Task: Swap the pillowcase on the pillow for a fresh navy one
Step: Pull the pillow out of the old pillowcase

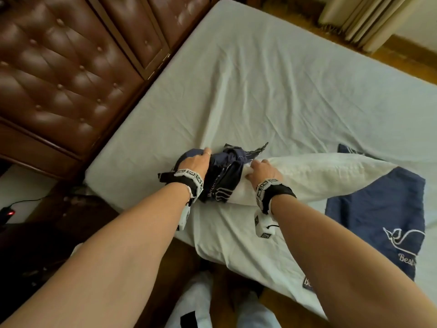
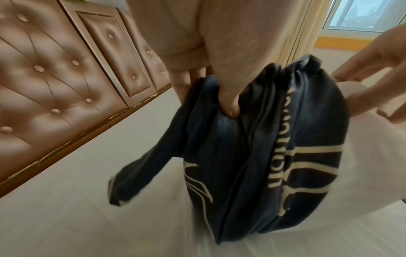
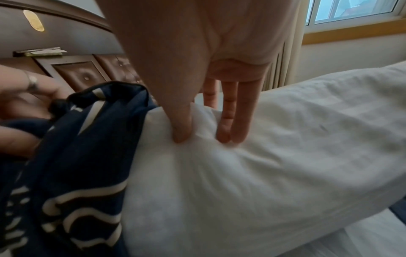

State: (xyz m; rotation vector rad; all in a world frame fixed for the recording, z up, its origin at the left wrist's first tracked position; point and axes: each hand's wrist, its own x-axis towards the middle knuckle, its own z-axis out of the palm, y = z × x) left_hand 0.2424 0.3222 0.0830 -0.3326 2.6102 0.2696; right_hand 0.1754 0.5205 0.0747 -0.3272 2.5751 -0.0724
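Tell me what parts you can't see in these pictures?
- Pillow end: in every view, bunched navy pillowcase covers it.
- Second navy case: head view, lettering cut off by the edge.
- Left hand fingers: head view, curled out of sight over the fabric.
- Pillowcase lettering: left wrist view, folded and blurred.

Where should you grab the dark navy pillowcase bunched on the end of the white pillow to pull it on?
Probably by its gathered rim, one hand on each side. The dark navy pillowcase is scrunched into a ring over the white pillow's end; the left hand already grips the bunch, so the right hand could take the near edge and pull rightward.
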